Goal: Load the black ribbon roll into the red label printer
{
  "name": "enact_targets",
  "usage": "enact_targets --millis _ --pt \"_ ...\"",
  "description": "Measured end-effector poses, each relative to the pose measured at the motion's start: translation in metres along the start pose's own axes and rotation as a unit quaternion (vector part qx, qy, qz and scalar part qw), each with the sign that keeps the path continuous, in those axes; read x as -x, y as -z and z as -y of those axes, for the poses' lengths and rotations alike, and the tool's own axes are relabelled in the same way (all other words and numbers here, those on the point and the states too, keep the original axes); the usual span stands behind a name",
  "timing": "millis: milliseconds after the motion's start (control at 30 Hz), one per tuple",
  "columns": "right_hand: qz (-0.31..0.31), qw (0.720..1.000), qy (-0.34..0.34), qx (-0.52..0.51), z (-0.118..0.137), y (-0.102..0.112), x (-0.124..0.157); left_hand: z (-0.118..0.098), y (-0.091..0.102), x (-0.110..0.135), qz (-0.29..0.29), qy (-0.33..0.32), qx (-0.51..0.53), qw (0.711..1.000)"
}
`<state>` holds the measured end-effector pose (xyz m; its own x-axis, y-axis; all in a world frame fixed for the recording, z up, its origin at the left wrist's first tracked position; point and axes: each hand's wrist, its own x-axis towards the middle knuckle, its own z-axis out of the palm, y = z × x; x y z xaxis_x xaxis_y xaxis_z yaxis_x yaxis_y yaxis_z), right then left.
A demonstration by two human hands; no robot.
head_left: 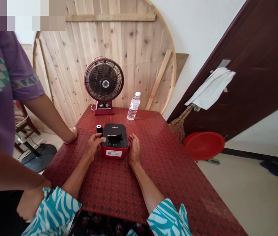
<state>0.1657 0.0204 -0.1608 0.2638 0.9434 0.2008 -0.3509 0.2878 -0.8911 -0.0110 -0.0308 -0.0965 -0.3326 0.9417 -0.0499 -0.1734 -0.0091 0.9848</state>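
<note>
A small red-and-black box-shaped device (115, 141) sits on the red patterned table (153, 170) in front of me. My left hand (94, 144) rests at its left side, fingers curled and pinching something small and pale at the device's edge. A small black roll (99, 128) stands just behind that hand. My right hand (134, 149) lies flat on the table against the device's right side, fingers stretched out and holding nothing.
Another person in a purple shirt stands at the left, one hand (71, 135) pressed on the table edge. A red table fan (104, 86) and a water bottle (133, 106) stand at the far end. A red basin (205, 145) lies on the floor to the right.
</note>
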Motion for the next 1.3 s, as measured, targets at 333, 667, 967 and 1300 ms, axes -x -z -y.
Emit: enact_targets --millis 333,667,967,1300 --pt "0.027 0.999 -0.028 0.025 0.008 -0.005 0.004 -0.004 0.003 -0.004 0.051 0.102 0.112 0.987" --pt "0.026 0.999 -0.026 0.034 0.008 -0.005 0.004 -0.008 0.008 -0.010 0.086 0.165 0.121 0.975" --pt "0.014 0.999 -0.044 0.007 0.007 -0.004 0.004 -0.007 0.006 -0.011 0.065 0.147 0.084 0.983" --pt "0.019 0.998 -0.052 -0.014 0.005 -0.003 0.001 -0.014 0.006 -0.006 0.071 0.095 0.050 0.992"
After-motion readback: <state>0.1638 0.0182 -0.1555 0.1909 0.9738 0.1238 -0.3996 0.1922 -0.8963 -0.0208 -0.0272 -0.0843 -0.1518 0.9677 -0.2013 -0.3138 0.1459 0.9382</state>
